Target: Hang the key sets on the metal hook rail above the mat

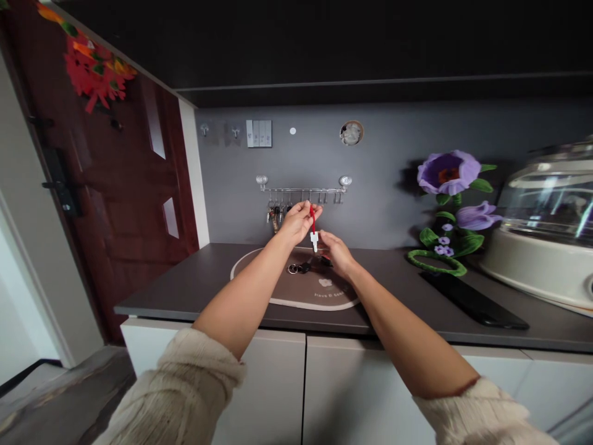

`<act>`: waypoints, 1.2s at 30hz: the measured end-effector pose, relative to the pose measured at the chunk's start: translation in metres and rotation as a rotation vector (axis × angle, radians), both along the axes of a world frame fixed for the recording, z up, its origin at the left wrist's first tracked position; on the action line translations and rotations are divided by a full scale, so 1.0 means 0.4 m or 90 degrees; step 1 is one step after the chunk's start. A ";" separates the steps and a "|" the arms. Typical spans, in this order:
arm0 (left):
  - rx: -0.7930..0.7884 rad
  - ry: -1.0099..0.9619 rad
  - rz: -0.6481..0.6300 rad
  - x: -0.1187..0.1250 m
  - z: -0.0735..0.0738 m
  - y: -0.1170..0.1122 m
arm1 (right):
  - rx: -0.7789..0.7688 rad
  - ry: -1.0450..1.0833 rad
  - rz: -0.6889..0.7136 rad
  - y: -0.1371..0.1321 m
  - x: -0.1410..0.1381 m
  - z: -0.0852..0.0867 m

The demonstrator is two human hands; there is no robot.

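Head view showed a clear hook rack (303, 190) fixed to a grey wall (389, 204), and just below its middle the person's left hand (299, 224) was raised with thumb and fingers closed in a pinch on a red cord (312, 217). From that cord, below the rack, a white key-shaped tag (314, 240) hung down in the air. The right hand (337, 252) was below the rack's right half, fingers loosely parted and reaching toward the tag; the view was too small and soft to tell whether their tips touched it. Several keys (274, 216) hung from the rack's left hooks, beside the left hand. Beneath the rack, a brown mat (273, 289) with a pale border lay on the dark counter (171, 287), and a metal ring (293, 269) with a black fob (304, 267) rested on it. Well to the right of the rack stood a purple flower ornament (448, 173), and farther right a pale appliance (532, 259) with a clear upper part. Well to the rack's left was a dark red door (134, 185).
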State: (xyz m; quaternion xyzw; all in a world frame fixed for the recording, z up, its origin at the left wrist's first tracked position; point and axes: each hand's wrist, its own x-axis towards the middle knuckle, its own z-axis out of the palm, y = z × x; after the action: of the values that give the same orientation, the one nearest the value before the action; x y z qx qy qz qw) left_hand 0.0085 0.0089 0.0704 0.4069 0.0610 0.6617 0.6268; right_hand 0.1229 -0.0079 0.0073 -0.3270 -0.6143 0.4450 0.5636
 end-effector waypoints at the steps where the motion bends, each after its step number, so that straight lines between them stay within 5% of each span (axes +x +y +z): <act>1: 0.000 -0.001 -0.005 -0.003 0.002 0.001 | -0.008 0.015 0.019 0.002 0.000 -0.001; 9: -0.008 -0.039 -0.007 -0.017 -0.001 0.001 | -0.009 0.021 0.130 -0.001 -0.003 -0.007; 23: -0.018 -0.009 0.023 -0.057 -0.029 0.002 | 0.094 -0.057 -0.027 -0.008 -0.005 0.007; 31: -0.037 0.069 0.053 -0.092 -0.099 -0.010 | 0.145 -0.029 -0.087 0.006 0.003 0.004; 36: -0.065 0.225 0.129 -0.093 -0.137 -0.003 | 0.139 -0.041 -0.116 0.004 0.010 0.007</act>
State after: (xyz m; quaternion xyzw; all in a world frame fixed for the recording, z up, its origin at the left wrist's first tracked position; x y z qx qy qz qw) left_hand -0.0289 0.0077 0.0157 0.4763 0.2439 0.6360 0.5561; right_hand 0.1268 -0.0063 0.0100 -0.3325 -0.6446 0.3120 0.6137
